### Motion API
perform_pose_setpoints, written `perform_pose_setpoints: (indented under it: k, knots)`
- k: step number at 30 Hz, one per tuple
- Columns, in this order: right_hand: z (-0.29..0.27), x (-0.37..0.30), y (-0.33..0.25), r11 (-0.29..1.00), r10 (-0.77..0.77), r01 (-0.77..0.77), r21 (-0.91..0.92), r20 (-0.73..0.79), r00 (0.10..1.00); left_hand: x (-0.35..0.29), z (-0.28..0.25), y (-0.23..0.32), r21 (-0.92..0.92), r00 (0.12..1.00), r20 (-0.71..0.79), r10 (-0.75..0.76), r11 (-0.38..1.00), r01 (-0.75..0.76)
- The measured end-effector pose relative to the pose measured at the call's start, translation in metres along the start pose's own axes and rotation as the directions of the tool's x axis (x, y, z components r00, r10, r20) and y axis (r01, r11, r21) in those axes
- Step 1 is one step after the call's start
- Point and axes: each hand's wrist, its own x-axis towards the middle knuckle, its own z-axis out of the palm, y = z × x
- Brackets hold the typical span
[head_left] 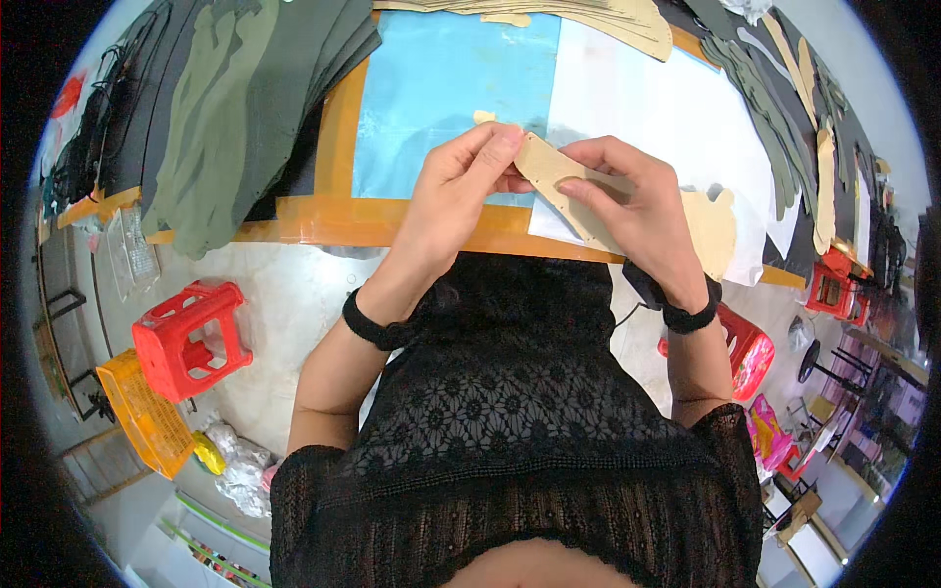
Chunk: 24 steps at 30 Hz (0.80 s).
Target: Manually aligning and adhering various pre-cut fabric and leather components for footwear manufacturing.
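A tan, flat cut piece [549,169] with small holes along its edge is held up over the front of the table. My left hand [469,176] pinches its left tip between thumb and fingers. My right hand [632,196] grips its middle, thumb on top and fingers behind. The piece's right part runs under my right hand and is partly hidden. Another tan cut piece [711,230] lies on white paper [676,108] just right of that hand. A small tan scrap [484,117] rests on the blue sheet [431,98] beyond my left hand.
Stacks of grey-green cut pieces [221,127] cover the table's left, hanging over the edge. Tan pieces [608,22] are fanned at the back; narrow green strips [769,127] lie at right. Orange tape [333,218] lines the front edge. A red stool [196,338] and yellow crate [147,412] stand lower left.
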Motion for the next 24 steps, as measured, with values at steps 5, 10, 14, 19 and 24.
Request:
perform_pose_setpoints:
  k: [5, 10, 14, 19, 24]
  knots:
    - [-0.011, -0.005, 0.004, 0.998, 0.027, -0.029, 0.05, 0.035, 0.999, -0.002, 0.011, -0.007, 0.063, 0.998, -0.035, 0.059, 0.996, -0.057]
    - [-0.022, -0.001, 0.012, 0.996, 0.028, -0.039, 0.081, 0.14, 0.99, -0.004, 0.018, -0.014, 0.159, 0.996, -0.077, 0.052, 0.987, -0.039]
    - [-0.028, 0.004, 0.01, 0.998, -0.051, 0.046, 0.04, 0.15, 0.987, -0.012, 0.024, -0.007, 0.11, 0.979, -0.2, 0.029, 0.994, -0.007]
    - [-0.037, 0.008, 0.0, 0.931, -0.364, 0.361, -0.055, -0.058, 0.93, -0.022, 0.016, 0.003, 0.17, 0.97, -0.245, 0.001, 0.985, 0.042]
    - [-0.007, 0.016, -0.005, 0.882, -0.452, 0.458, -0.108, 0.077, 0.889, -0.03, 0.013, 0.004, 0.188, 0.974, -0.225, -0.031, 0.979, 0.074]
